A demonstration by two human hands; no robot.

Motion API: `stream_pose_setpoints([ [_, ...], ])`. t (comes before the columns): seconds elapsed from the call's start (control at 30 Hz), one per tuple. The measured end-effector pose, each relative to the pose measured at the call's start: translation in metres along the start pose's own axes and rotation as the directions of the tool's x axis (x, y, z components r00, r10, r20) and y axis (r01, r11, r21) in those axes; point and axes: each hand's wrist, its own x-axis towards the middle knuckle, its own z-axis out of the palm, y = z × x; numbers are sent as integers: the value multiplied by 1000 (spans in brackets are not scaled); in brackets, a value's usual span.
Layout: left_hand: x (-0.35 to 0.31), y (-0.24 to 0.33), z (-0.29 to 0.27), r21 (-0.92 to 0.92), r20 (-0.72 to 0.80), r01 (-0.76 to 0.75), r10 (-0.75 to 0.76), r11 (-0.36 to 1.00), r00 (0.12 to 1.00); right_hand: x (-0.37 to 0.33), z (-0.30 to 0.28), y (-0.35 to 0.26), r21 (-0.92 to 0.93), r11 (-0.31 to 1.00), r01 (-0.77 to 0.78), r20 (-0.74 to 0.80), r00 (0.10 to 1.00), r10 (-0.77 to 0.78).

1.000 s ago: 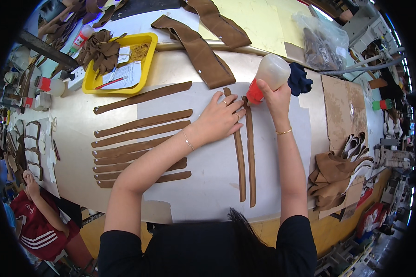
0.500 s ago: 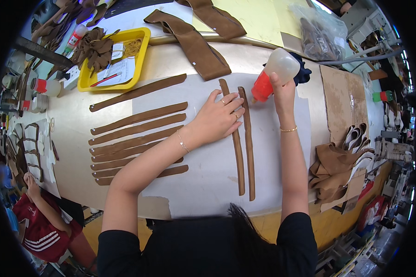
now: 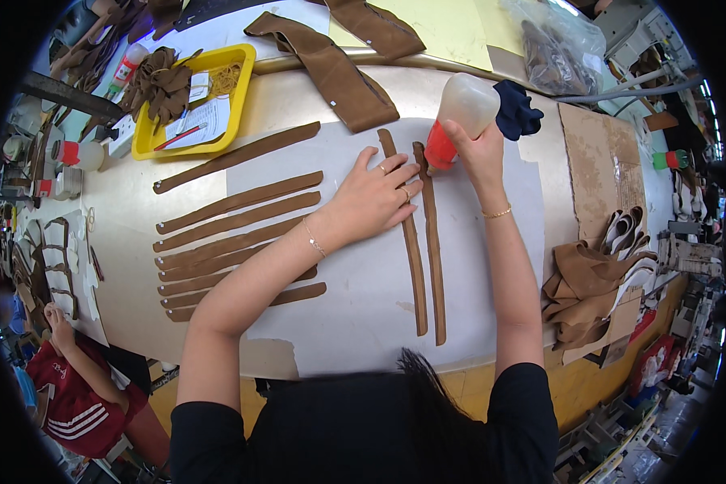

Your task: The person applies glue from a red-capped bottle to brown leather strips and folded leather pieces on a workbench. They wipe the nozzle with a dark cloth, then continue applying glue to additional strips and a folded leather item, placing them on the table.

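Two long brown strips, a left strip [image 3: 411,258] and a right strip [image 3: 433,250], lie side by side on a whitish sheet [image 3: 363,323]. My left hand [image 3: 375,194] rests on the left strip with fingers spread, fingertips reaching toward the right one. In my right hand [image 3: 481,161] is a translucent squeeze bottle [image 3: 470,105] with a red lower part, tilted nozzle-down. Its tip is beside the upper part of the right strip; whether it touches cannot be made out. Left of my left hand, several brown strips [image 3: 242,200] lie in a row, partly hidden under my forearm.
A yellow tray [image 3: 246,97] with brown pieces, papers and a red pen stands at the back left. Wide brown bands [image 3: 339,81] lie at the back. Dark blue cloth [image 3: 518,110] sits beside the bottle. Cardboard [image 3: 593,153] and brown pieces [image 3: 585,282] lie right. A person [image 3: 81,387] works at lower left.
My right hand has brought the bottle leftward, so its nozzle is now close to the right strip. The left hand stays on the strips; the whole view has shifted slightly.
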Motion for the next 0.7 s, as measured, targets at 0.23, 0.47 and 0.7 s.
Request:
stream_pose_setpoints([
  [0.23,0,1,1,10,2,4,-4,1000,1000,-17,-7,-3,-31,999,-41,25,999,42],
  [0.47,-3,5,4,8,-25,13,-13,1000,1000,-25,-11,-2,53,996,-77,11,997,76],
  [0.7,-8,14,4,-29,9,-64,64,998,998,-20,-7,-1,34,999,-19,-22,1000,19],
])
